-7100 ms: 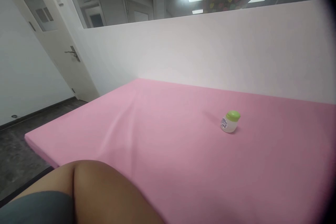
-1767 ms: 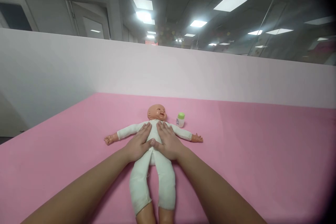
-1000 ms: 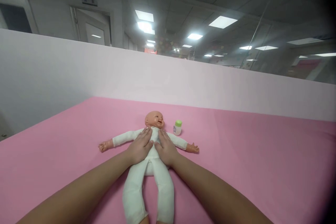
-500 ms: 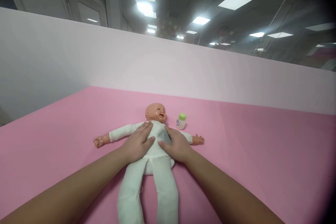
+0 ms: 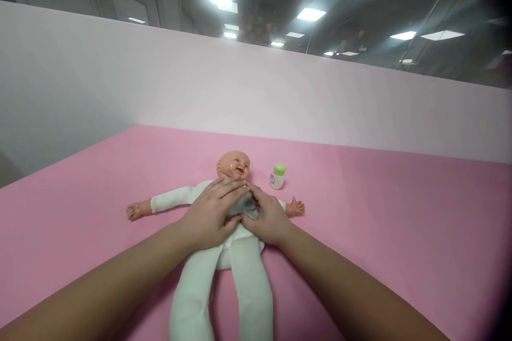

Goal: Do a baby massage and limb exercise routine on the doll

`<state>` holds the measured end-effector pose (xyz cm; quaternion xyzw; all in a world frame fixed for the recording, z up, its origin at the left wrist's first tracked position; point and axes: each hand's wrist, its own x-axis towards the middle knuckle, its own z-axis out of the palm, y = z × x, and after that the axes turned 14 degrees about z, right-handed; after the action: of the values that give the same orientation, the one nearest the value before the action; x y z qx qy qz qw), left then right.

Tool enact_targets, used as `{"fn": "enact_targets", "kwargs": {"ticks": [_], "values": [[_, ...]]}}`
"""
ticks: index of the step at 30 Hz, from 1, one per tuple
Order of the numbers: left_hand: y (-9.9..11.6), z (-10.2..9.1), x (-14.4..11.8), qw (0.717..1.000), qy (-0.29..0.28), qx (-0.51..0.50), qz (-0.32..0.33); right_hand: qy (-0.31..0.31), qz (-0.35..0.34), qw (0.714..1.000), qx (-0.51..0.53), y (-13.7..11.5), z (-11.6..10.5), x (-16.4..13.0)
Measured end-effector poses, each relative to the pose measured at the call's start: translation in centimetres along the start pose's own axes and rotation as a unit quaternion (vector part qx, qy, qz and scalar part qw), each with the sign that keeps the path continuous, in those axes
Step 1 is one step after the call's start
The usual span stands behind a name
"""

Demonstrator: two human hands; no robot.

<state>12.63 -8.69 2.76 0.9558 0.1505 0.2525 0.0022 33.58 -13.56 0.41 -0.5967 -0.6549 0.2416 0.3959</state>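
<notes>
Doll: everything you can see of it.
The doll lies on its back on the pink surface, arms spread, legs apart, feet out of frame. Its bald head, mouth open, and molded hands look like shiny plastic; body and limbs, pale cloth. The person's left hand and right hand rest on its torso, covering much of it.

Right of the obstructing jar (image 5: 277,177) and doll's arm (image 5: 295,207), the pink surface (image 5: 400,234) offers free passage.

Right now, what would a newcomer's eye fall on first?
Probably the baby doll, lying on its back on the pink surface, with the left hand and right hand on its torso. Next, the green-lidded jar, standing just right of the doll's head in the picture.
</notes>
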Motion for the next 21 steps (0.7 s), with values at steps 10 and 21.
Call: {"fn": "enact_targets", "kwargs": {"ticks": [10, 21], "values": [[-1.9, -0.6, -0.7, 0.992, -0.078, -0.028, -0.092, 0.028, 0.004, 0.995, -0.101, -0.2, 0.2, -0.8], [-1.5, 0.5, -0.4, 0.989, -0.071, -0.016, -0.127, -0.073, 0.148, 0.985, 0.052, 1.6, 0.8, -0.2]]}}
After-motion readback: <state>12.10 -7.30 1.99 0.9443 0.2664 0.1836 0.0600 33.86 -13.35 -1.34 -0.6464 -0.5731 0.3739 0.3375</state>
